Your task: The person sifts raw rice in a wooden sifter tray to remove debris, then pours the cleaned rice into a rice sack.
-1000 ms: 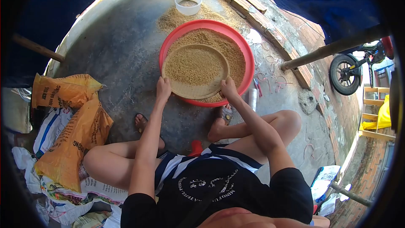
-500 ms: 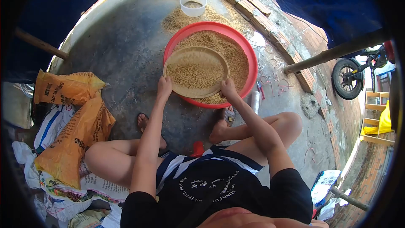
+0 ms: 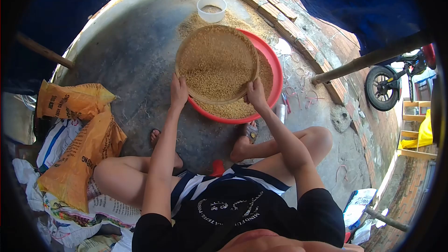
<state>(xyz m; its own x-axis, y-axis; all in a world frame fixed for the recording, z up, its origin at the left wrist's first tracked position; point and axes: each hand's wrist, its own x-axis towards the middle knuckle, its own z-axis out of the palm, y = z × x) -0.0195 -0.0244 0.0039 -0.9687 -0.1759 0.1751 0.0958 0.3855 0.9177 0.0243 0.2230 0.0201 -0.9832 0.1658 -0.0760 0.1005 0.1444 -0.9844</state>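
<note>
A round, shallow winnowing tray (image 3: 216, 49) hangs tilted over the red basin (image 3: 275, 67), with its far rim raised. Tan grain (image 3: 217, 81) lies thickest toward the tray's near side, and some looks blurred, as if in motion. My left hand (image 3: 178, 91) is closed around the tray's near-left rim. On the near-right rim, my right hand (image 3: 255, 93) has its fingers wrapped round the edge. More grain fills the basin below, partly hidden by the tray.
Beyond the basin a white tub (image 3: 212, 10) stands among spilled grain. Orange sacks (image 3: 79, 149) lie at my left. A brick edging (image 3: 280, 18) and a wooden pole (image 3: 354, 65) run along the right, near a motorbike wheel (image 3: 383, 87). A red cup-like object (image 3: 218, 167) sits between my legs.
Both hands have lifted the winnowing tray, its far rim rising most, so it now covers more of the basin. The grain in it has shifted and spread.
</note>
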